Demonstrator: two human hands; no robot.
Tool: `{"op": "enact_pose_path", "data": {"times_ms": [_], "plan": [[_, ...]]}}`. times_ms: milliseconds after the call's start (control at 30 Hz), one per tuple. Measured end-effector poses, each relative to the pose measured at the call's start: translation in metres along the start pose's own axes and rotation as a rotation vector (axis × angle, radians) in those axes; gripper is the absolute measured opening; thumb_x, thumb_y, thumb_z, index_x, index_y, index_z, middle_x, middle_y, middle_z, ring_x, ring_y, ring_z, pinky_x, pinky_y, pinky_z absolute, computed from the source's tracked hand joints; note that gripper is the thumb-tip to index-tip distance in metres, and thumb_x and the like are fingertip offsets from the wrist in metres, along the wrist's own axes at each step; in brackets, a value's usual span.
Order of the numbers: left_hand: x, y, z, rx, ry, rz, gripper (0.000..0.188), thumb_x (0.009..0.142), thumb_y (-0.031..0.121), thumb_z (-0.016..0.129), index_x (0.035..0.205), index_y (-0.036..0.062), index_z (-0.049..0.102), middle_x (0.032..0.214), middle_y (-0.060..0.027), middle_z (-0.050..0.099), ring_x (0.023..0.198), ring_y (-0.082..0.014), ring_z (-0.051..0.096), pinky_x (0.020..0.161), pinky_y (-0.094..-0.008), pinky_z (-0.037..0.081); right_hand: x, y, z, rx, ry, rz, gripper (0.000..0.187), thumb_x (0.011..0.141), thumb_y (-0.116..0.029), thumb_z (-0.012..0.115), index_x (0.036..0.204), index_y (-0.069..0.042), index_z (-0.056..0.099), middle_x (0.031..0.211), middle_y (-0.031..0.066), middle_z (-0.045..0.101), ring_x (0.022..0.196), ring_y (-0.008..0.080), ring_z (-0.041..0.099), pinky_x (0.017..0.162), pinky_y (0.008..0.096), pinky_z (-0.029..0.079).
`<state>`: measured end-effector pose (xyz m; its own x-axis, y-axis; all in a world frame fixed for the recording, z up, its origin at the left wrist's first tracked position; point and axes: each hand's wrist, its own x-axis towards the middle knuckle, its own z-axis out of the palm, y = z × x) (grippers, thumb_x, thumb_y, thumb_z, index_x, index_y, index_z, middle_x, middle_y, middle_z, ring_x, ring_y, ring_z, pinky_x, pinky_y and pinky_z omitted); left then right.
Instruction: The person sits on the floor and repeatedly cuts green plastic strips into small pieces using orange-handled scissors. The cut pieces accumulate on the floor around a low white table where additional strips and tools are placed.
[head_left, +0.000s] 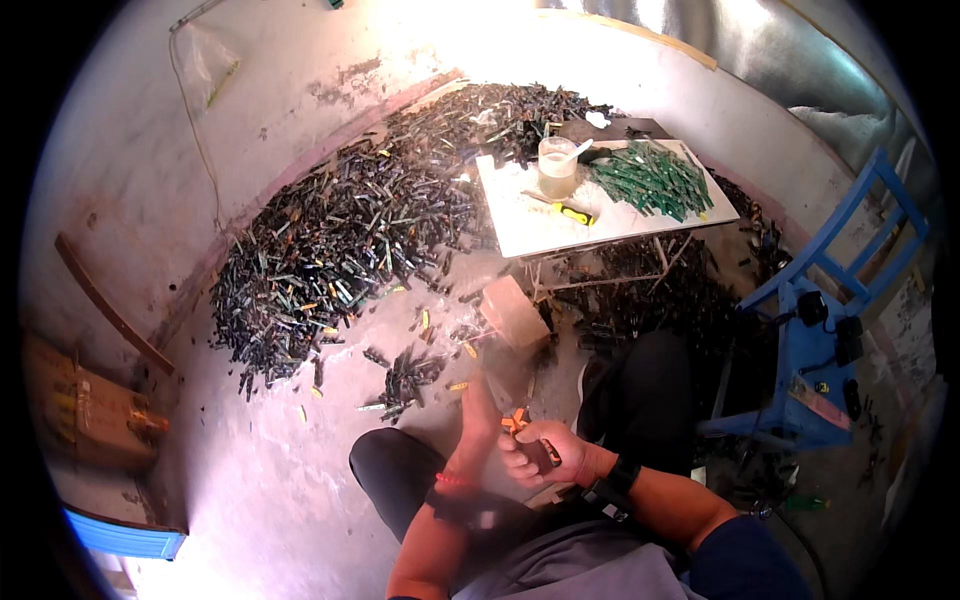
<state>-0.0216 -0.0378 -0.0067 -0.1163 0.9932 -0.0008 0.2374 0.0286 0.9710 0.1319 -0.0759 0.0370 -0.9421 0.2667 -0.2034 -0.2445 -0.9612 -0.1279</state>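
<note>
My right hand [562, 450] is closed round a dark object with orange parts [516, 420]. Its exact kind is hard to make out, as the fingers cover much of it. Just left of it is my left hand [480, 412], a red bracelet on its wrist. Its fingers stretch forward, and I see nothing held in them. Beyond its fingertips a brown block [514, 312] sits on the floor. A few small yellow pieces [470, 350] lie between block and hand, and a small heap of dark strips [408, 382] is farther left.
A large pile of dark strips [340, 240] covers the floor along the wall. The low white table [510, 225] bears green strips [655, 180], a clear cup [557, 168] and a yellow-black handled tool [574, 214]. A blue chair [790, 340] stands right, a cardboard box [95, 420] left.
</note>
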Motion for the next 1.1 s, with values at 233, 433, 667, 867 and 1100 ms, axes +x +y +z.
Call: {"op": "enact_pose_path", "data": {"times_ms": [233,433,667,867,1100], "plan": [[0.003,-0.020,0.003,0.333,0.078,0.115,0.015,0.082,0.008,0.050,0.094,-0.0012,0.052,0.072,-0.0170,0.058,0.068,-0.0346,0.057,0.059,-0.0411,0.045,-0.013,-0.039,0.005,-1.129,0.624,-0.021,0.019,0.083,-0.021,0.053,0.088,-0.004,0.051,0.081,0.0103,0.060,0.070,0.0269,0.061,0.066,0.0421,0.049],[0.005,-0.021,0.014,0.041,0.117,-0.188,0.008,0.085,0.004,0.053,0.085,-0.0009,0.046,0.052,-0.0111,0.046,0.046,-0.0226,0.046,0.043,-0.0376,0.037,-0.026,-0.053,0.009,-2.196,1.073,-0.322,0.017,0.075,-0.015,0.056,0.086,-0.002,0.051,0.083,0.0189,0.058,0.073,0.0354,0.057,0.065,0.0432,0.046],[0.006,0.000,0.008,0.089,0.094,-0.155,0.022,0.087,0.014,0.041,0.085,-0.0022,0.055,0.072,-0.0224,0.060,0.069,-0.0393,0.060,0.060,-0.0443,0.044,-0.003,-0.016,-0.004,-0.379,0.310,-0.042,0.014,0.079,-0.016,0.055,0.086,-0.006,0.047,0.075,0.0026,0.049,0.063,0.0179,0.049,0.055,0.0319,0.039],[-0.003,0.004,-0.003,0.177,0.062,0.208,0.022,0.074,-0.004,0.052,0.095,-0.0026,0.053,0.081,-0.0226,0.060,0.078,-0.0415,0.059,0.062,-0.0414,0.045,-0.003,-0.003,0.004,-0.169,0.162,-0.040,0.015,0.081,-0.022,0.056,0.086,-0.010,0.047,0.066,-0.0032,0.042,0.055,0.0106,0.039,0.050,0.0268,0.032],[0.004,-0.028,0.012,0.035,0.117,-0.370,0.046,0.092,0.031,0.037,0.067,-0.0035,0.055,0.057,-0.0162,0.053,0.054,-0.0298,0.052,0.055,-0.0437,0.039,-0.031,-0.049,0.017,-2.296,1.173,-0.322,0.024,0.076,-0.022,0.060,0.088,-0.003,0.052,0.079,0.0142,0.057,0.074,0.0276,0.059,0.063,0.0371,0.046]]}}
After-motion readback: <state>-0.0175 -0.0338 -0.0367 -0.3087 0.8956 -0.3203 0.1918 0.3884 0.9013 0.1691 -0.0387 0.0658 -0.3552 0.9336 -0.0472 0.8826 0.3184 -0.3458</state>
